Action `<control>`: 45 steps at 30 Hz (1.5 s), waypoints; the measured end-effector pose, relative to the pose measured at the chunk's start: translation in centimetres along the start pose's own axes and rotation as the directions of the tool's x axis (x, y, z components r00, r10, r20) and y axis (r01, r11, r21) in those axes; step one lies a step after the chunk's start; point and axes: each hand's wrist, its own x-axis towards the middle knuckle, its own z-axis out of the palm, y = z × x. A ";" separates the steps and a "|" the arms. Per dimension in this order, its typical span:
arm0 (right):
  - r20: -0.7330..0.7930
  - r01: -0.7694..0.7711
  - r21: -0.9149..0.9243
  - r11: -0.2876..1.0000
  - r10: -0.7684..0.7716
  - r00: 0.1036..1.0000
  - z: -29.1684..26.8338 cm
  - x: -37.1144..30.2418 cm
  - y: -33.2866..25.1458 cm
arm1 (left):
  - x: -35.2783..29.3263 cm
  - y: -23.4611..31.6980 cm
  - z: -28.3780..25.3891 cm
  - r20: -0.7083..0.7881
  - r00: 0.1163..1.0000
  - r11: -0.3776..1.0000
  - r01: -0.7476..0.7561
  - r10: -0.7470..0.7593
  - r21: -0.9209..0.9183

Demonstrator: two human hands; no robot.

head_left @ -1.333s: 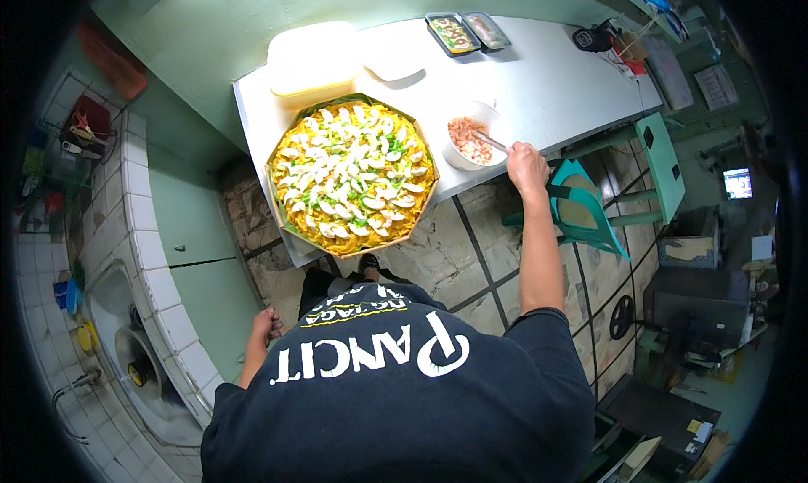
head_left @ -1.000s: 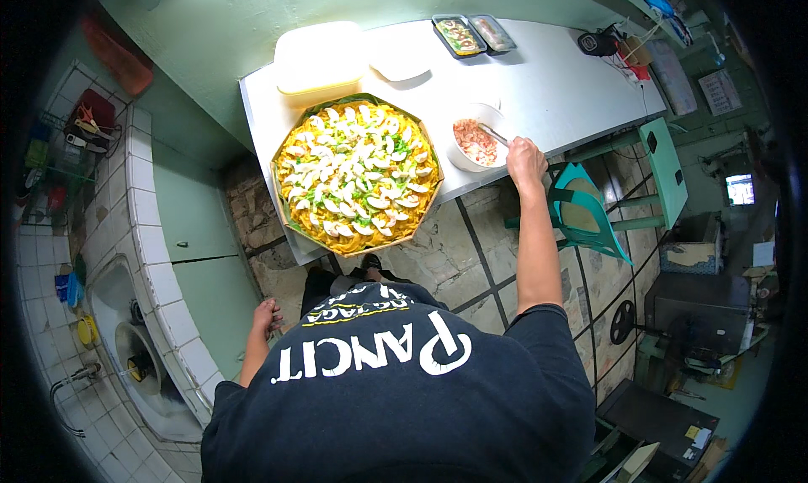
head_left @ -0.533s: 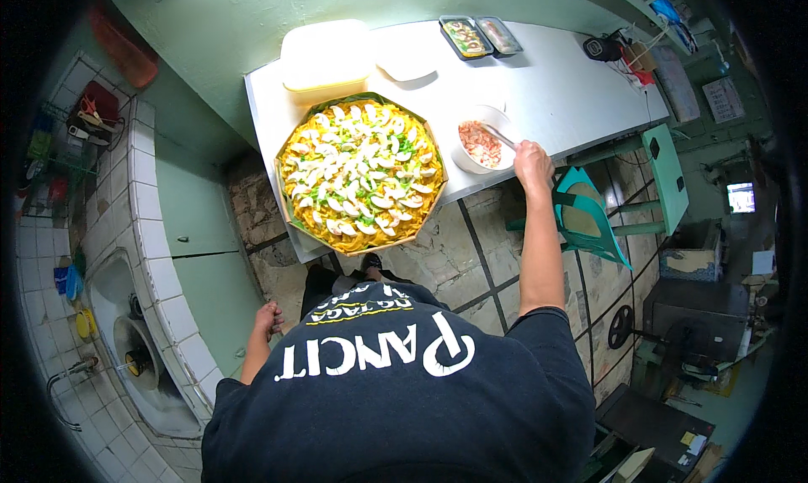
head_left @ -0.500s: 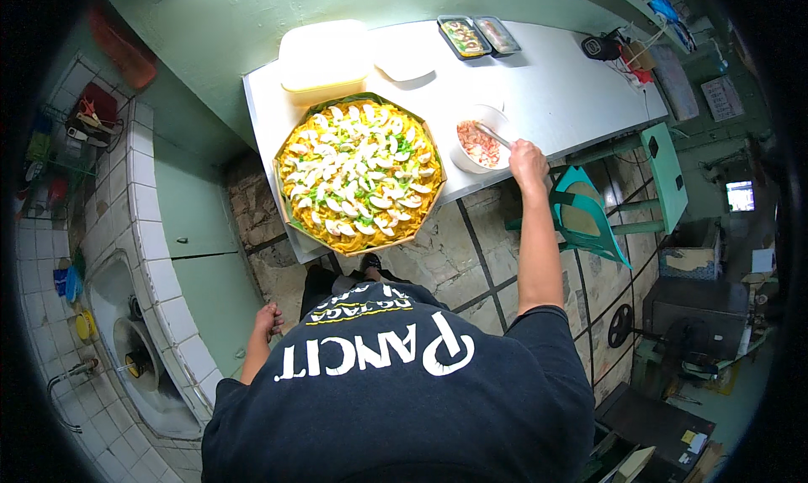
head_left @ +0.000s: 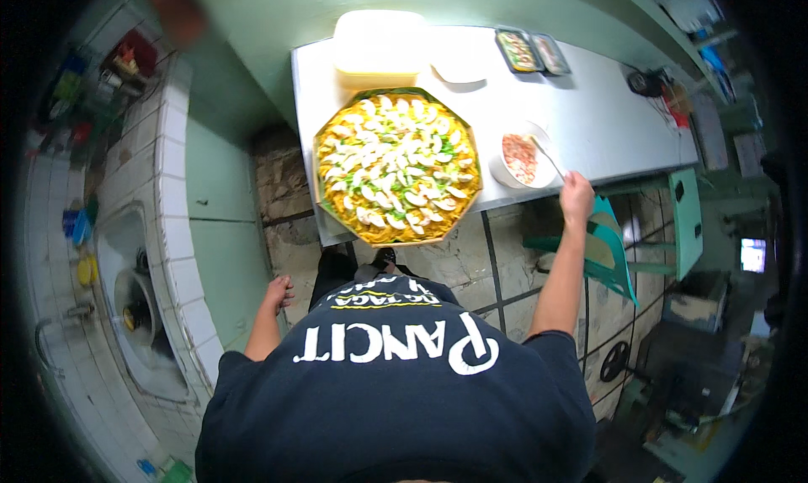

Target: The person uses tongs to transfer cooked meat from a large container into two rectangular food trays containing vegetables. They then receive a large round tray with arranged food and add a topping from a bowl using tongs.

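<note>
My right hand (head_left: 576, 199) grips the handle of a metal spoon (head_left: 549, 156), whose other end rests in a white round tub (head_left: 542, 177). Chopped pinkish pieces (head_left: 519, 156) fill the tub's bottom. To the left lies an eight-sided tray (head_left: 317, 167) of yellow noodles (head_left: 383, 140), topped with sliced white egg and chopped greens. My left hand (head_left: 279, 293) hangs beside my body, away from the table, its fingers loosely bent and holding nothing.
The white table (head_left: 606, 117) also bears a pale lidded container (head_left: 379, 50), a white lid (head_left: 459, 69) and black food boxes (head_left: 520, 50) at the back. A green chair (head_left: 610, 247) is close to my right arm. A tiled sink (head_left: 143, 315) stands left.
The view has swung, so the table and tray sit farther right in the picture. My right hand still holds the spoon at the tub; my left hand's fingers look a little looser.
</note>
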 end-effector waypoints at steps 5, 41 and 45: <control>0.008 0.111 0.370 0.922 -0.123 0.992 0.4 -4.4 -2.6 | -0.7 -0.7 0.4 -0.014 0.998 0.998 0.059 -0.058 0.011; 0.037 0.157 -0.418 0.895 -0.156 0.987 1.0 0.5 0.3 | 2.0 1.2 -0.6 0.056 0.993 0.994 -0.103 0.101 0.042; 0.049 0.228 -0.417 0.880 -0.228 0.972 2.2 0.6 0.2 | 1.7 1.3 -0.4 0.032 0.997 0.996 -0.078 0.077 0.041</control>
